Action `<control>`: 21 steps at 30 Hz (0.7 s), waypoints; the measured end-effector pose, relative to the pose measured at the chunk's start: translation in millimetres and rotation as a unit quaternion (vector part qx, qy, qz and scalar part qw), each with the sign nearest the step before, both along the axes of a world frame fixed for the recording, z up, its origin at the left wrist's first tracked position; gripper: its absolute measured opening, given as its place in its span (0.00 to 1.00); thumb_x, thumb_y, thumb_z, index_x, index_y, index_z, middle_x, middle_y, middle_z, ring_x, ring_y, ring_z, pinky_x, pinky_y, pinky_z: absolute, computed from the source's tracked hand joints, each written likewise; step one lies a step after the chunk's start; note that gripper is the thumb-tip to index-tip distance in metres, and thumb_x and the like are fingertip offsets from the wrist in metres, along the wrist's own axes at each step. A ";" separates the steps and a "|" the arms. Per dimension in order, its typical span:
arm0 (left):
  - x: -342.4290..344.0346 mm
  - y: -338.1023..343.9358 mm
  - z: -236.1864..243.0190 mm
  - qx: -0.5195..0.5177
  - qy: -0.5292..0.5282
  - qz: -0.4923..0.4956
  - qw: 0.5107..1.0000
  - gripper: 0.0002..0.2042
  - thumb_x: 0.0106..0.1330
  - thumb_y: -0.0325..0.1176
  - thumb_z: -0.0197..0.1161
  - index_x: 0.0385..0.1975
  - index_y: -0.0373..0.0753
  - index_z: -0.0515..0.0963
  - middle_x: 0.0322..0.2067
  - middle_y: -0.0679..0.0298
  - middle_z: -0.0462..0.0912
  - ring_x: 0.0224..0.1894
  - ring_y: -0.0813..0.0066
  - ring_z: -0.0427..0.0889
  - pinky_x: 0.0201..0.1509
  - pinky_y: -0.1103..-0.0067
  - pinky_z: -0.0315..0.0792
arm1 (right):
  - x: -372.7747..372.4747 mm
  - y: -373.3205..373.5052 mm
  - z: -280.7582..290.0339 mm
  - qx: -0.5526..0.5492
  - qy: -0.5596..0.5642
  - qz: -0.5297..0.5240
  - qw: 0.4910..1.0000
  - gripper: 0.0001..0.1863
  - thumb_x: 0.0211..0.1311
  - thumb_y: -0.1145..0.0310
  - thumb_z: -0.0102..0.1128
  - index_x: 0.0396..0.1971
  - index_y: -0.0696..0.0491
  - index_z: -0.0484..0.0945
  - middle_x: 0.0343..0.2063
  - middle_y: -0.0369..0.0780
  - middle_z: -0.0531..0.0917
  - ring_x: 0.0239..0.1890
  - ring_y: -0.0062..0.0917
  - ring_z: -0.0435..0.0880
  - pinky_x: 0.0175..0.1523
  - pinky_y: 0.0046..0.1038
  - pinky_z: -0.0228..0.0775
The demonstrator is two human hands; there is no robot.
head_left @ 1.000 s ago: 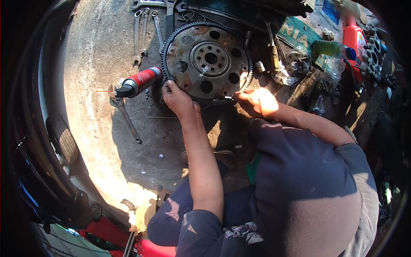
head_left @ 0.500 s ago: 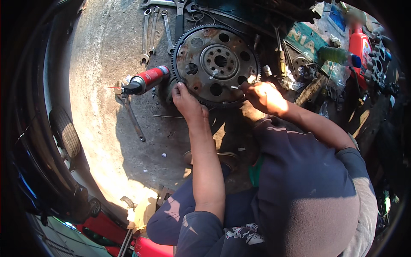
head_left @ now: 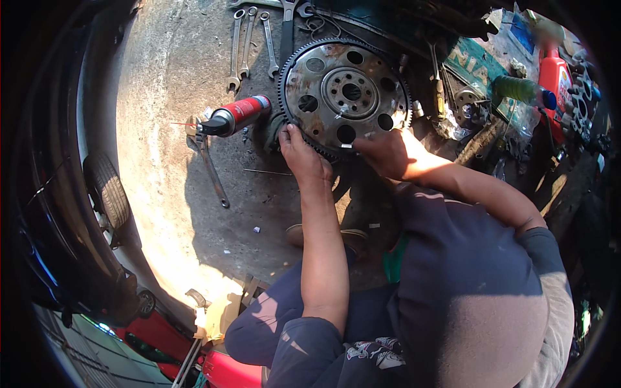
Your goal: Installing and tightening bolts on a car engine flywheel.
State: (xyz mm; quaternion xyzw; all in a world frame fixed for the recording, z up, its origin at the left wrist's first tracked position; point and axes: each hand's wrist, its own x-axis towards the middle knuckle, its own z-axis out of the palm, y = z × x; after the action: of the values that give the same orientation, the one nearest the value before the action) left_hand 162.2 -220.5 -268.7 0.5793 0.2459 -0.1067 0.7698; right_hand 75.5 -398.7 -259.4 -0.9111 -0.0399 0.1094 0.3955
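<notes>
A round, rust-stained flywheel [head_left: 310, 84] with a toothed rim and several holes lies ahead of me. My left hand [head_left: 303, 155] pinches its near left rim, thumb on top. Over the near edge, my right hand [head_left: 391, 155] is closed around something mostly hidden by the fingers. A small, pale, flat metal tip [head_left: 347, 145] sticks out from it beside a hole near the rim. Dark cloth [head_left: 274, 132] is bunched next to my left hand. Left of the flywheel stands a red spray can [head_left: 242, 113] with a black nozzle and thin red straw.
Several wrenches [head_left: 251, 45] lie on the concrete at the far left; an adjustable wrench [head_left: 210, 168] lies below the can. At right are a yellow-handled screwdriver [head_left: 440, 97], a green bottle [head_left: 517, 89], a red bottle [head_left: 554, 74] and metal parts. A car tyre [head_left: 107, 191] stands far left.
My right hand has moved left and nearer along the flywheel's near side, bringing the metal tip along. My left hand keeps its hold on the rim. The whole view has shifted slightly.
</notes>
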 end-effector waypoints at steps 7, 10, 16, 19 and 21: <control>5.0 -1.5 12.1 -0.067 0.018 0.001 0.998 0.26 0.82 0.51 0.40 0.58 0.32 0.71 0.55 0.51 0.80 0.55 0.60 0.82 0.61 0.67 0.77 | 19.4 -9.8 12.1 -0.007 -0.028 0.042 0.999 0.08 0.66 0.61 0.60 0.42 0.46 0.77 0.21 0.47 0.81 0.27 0.47 0.85 0.29 0.47 0.74; 5.2 1.0 17.6 -0.061 0.041 0.006 0.997 0.30 0.81 0.56 0.38 0.60 0.32 0.70 0.55 0.51 0.79 0.56 0.60 0.82 0.62 0.68 0.77 | 28.1 -7.1 14.2 0.001 -0.004 0.041 0.999 0.09 0.64 0.64 0.60 0.42 0.47 0.76 0.20 0.48 0.80 0.27 0.47 0.84 0.29 0.48 0.73; 5.0 -4.1 22.5 -0.043 0.059 0.007 0.997 0.33 0.80 0.60 0.37 0.61 0.32 0.69 0.57 0.51 0.78 0.59 0.62 0.79 0.64 0.69 0.74 | 34.9 -5.4 -2.5 0.018 -0.126 -0.027 0.992 0.10 0.56 0.64 0.64 0.38 0.45 0.78 0.17 0.43 0.80 0.24 0.45 0.85 0.29 0.46 0.75; 4.3 -4.6 17.0 -0.060 0.032 0.002 0.998 0.35 0.80 0.61 0.37 0.64 0.31 0.67 0.59 0.51 0.76 0.61 0.61 0.78 0.64 0.69 0.74 | 33.7 -5.2 7.5 0.028 -0.124 0.011 0.992 0.11 0.53 0.69 0.65 0.38 0.47 0.77 0.20 0.45 0.82 0.26 0.45 0.86 0.29 0.45 0.76; 2.2 -4.3 8.6 -0.048 0.049 0.011 0.998 0.36 0.78 0.63 0.42 0.65 0.32 0.66 0.61 0.51 0.74 0.62 0.65 0.76 0.66 0.71 0.70 | 40.5 -23.3 -11.5 0.005 -0.090 -0.031 0.995 0.13 0.55 0.72 0.62 0.41 0.49 0.78 0.21 0.47 0.81 0.27 0.49 0.84 0.30 0.47 0.72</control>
State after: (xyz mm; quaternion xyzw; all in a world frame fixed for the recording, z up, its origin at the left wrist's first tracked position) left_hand 164.4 -224.8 -260.0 0.5326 0.2847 -0.1383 0.7850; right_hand 116.0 -422.0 -270.9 -0.9160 -0.0476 0.0146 0.3981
